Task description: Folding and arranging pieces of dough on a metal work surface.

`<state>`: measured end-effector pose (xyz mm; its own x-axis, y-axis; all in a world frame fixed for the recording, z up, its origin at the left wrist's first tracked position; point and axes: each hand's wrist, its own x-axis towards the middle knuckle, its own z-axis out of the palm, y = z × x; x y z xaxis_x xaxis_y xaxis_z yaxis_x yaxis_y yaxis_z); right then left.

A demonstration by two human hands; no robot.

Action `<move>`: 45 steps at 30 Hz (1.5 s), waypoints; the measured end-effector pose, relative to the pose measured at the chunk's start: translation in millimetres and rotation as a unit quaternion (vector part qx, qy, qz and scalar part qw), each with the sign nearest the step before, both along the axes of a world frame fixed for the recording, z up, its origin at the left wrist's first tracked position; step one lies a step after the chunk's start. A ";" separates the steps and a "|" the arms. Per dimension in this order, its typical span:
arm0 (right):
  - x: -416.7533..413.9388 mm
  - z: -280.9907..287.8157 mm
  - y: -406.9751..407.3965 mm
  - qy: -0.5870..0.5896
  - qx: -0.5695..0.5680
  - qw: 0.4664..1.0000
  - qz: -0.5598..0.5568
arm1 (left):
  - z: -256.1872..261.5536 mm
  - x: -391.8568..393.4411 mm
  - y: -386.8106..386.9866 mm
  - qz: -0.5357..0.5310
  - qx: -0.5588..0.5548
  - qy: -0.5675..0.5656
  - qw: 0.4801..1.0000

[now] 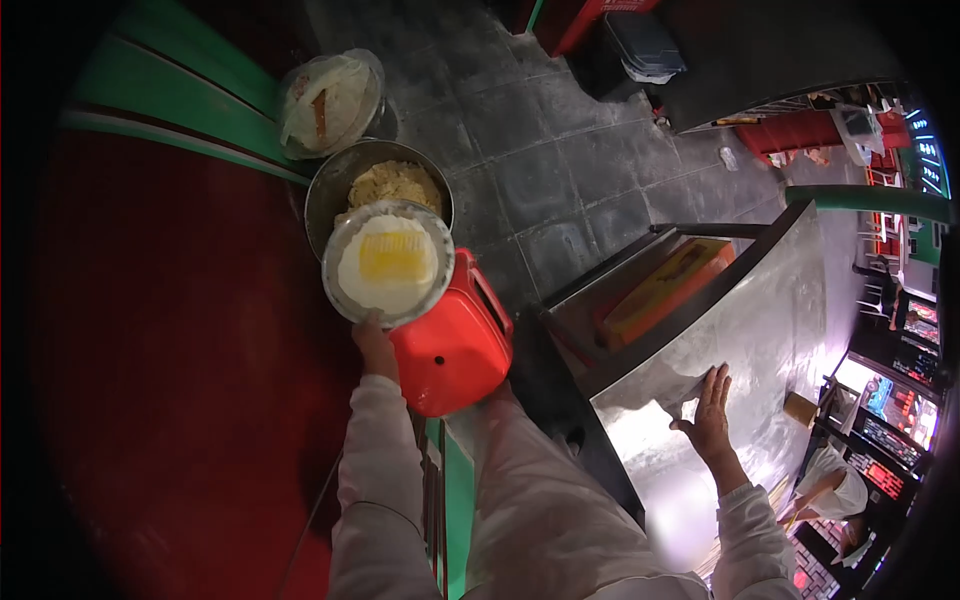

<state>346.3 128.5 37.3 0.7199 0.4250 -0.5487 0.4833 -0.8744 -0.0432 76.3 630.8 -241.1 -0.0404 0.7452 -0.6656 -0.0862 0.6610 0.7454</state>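
Note:
My left hand (375, 346) grips the near rim of a round metal bowl (444, 289) that holds white powder with a yellow block or patch on top. The bowl overlaps a larger metal pot (313, 196) with a crumbly tan mass (395, 184) in it. Close beside my left forearm is a red plastic stool (457, 349). My right hand (709, 420) lies with spread fingers on a shiny metal worktop (757, 300), holding nothing.
A plastic-covered container (334, 105) stands behind the pot. An orange and yellow box (664, 292) lies under the worktop's edge. A grey lidded bin (643, 46) is across the tiled floor (532, 176). Another person (832, 480) is at the lower right, beyond the worktop.

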 end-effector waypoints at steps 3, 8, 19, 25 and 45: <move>-1.8 -2.7 6.9 0.016 -0.006 1.000 -0.012 | -45.0 11.8 44.0 0.034 -0.042 0.051 0.997; -0.2 5.4 0.8 0.008 -0.027 1.000 -0.002 | -120.0 34.6 71.5 -0.001 -0.071 0.066 0.995; -2.5 0.8 5.7 0.012 -0.006 1.000 -0.017 | -146.6 22.6 16.9 -0.262 0.072 0.182 0.945; 1.5 10.4 -5.3 0.005 0.012 0.997 -0.070 | -38.4 66.1 -27.2 -0.446 0.121 0.119 0.879; -293.1 -11.8 -257.4 -0.238 0.328 0.841 -0.359 | 243.8 113.2 -324.8 -0.695 0.156 -0.063 0.699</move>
<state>53.2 -128.9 25.5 0.9918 -0.1149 0.0569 -0.0606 -0.8115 -0.5813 189.5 306.0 2.7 0.9112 0.1170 -0.3950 0.3999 -0.0211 0.9163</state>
